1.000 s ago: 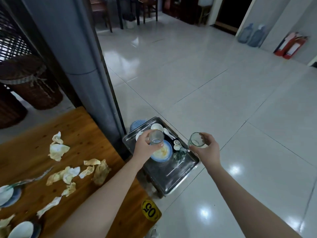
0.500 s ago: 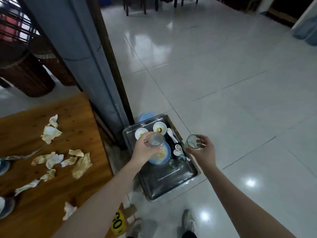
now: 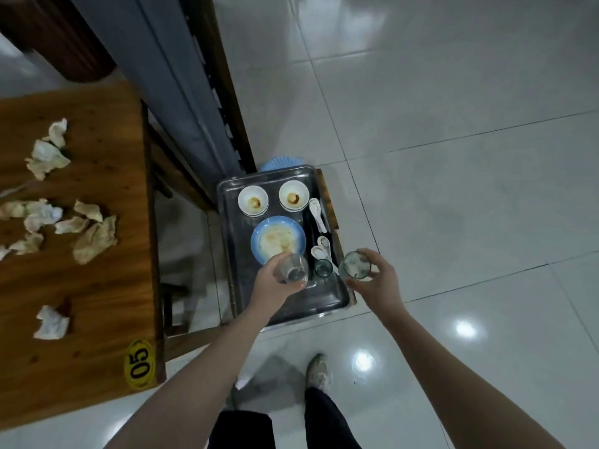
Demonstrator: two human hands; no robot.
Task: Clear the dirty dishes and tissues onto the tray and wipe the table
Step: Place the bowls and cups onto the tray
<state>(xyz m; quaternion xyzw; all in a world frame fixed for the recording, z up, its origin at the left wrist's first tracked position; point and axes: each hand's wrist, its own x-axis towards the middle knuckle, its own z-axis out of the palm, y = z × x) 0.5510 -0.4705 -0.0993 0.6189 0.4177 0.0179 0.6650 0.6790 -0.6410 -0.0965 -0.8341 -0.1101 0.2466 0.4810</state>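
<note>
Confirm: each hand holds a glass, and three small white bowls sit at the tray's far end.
Two small white bowls, not three, sit at the tray's far end, per the head view. Left hand and right hand each hold a glass.

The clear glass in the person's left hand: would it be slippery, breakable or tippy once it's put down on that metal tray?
Probably fragile: the clear glass is see-through glassware, so a knock against the blue plate might chip it. Likely light, since the left hand grips it alone. It may slide on the shiny tray.
</note>
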